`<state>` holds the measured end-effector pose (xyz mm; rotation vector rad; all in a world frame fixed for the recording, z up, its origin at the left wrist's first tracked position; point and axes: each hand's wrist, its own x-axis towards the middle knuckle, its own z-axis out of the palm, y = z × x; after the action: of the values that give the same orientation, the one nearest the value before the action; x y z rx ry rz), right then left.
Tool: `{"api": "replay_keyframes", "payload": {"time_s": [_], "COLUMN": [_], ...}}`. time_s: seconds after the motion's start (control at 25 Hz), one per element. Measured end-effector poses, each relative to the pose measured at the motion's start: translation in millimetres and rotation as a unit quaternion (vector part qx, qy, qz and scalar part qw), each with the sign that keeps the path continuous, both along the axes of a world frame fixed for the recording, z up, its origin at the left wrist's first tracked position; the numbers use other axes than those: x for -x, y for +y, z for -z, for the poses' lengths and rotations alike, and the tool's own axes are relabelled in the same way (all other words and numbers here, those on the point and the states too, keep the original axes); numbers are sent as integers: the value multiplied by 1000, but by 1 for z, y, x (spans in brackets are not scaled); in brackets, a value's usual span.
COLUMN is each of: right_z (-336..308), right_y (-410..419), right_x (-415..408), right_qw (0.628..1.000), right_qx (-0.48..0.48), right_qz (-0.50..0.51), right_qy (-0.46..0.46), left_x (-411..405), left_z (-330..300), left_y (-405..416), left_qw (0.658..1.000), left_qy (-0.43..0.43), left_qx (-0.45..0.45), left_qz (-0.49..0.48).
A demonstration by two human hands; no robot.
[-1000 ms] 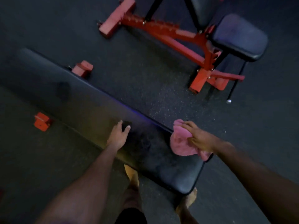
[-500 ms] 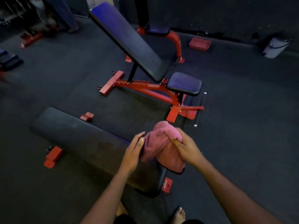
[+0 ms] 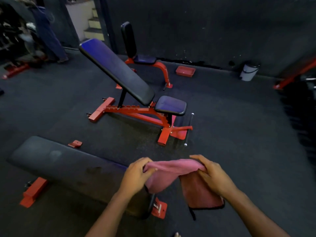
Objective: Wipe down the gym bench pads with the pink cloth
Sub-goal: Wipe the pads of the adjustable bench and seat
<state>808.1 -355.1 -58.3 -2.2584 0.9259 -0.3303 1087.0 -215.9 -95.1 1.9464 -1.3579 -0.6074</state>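
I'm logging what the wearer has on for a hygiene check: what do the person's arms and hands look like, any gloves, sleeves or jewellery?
Both forearms are bare as far as the frame shows: no sleeves reach them. The left hand and the right hand wear no gloves, and no watch, wristband or ring is visible. The dim light and slight blur could hide something small on the fingers.

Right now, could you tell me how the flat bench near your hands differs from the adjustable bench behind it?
The flat bench has one long pad lying level; the adjustable bench has a back pad tilted upward plus a separate seat pad. The flat bench pad looks plain black, while the adjustable bench pads show a blue sheen. Both stand on red frames on the dark floor.
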Motion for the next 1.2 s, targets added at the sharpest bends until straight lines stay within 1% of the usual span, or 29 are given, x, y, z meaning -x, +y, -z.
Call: {"api": "replay_keyframes", "payload": {"time_s": [0.08,0.12,0.24,0.36,0.52,0.64,0.72,0.8,0.92,1.0,1.08,1.12,1.2], "right_z": [-6,-9,-13,-11,-19,-18,-16,-20,-28,-24,-22,-22,-26], "right_y": [-4,-7,-25,-54,-110,-170,-208,-230,-254,-273,-299,-313,-346], "right_x": [12,15,21,27,45,68,74,67,34,10,-7,-13,-28], "right_qw": [999,999,999,999,999,999,999,997,987,990,993,992,991], "right_qx": [0,3,22,15,-10,-20,-29,-56,-113,-93,-76,-78,-73], "right_qz": [1,2,-5,-21,-38,-29,-26,-56,-114,-91,-61,-65,-99], "right_qy": [43,49,45,32,14,29,34,11,-19,-47,-72,-74,-55], "left_x": [6,7,8,7,23,50,63,77,98,100,87,77,50], "left_z": [-6,-10,-18,-24,-29,-37,-46,-59,-69,-68,-64,-62,-52], "left_y": [-1,-2,-12,-34,-97,-161,-202,-238,-290,-320,-345,-356,-385], "left_qw": [999,999,998,996,991,973,964,965,973,978,978,978,974], "left_qy": [15,25,53,84,130,230,260,253,222,192,190,182,157], "left_qx": [-10,-14,4,-4,14,34,49,62,50,45,46,35,-42], "left_qz": [-34,-40,-14,10,30,-20,-33,-8,48,62,74,98,161]}}
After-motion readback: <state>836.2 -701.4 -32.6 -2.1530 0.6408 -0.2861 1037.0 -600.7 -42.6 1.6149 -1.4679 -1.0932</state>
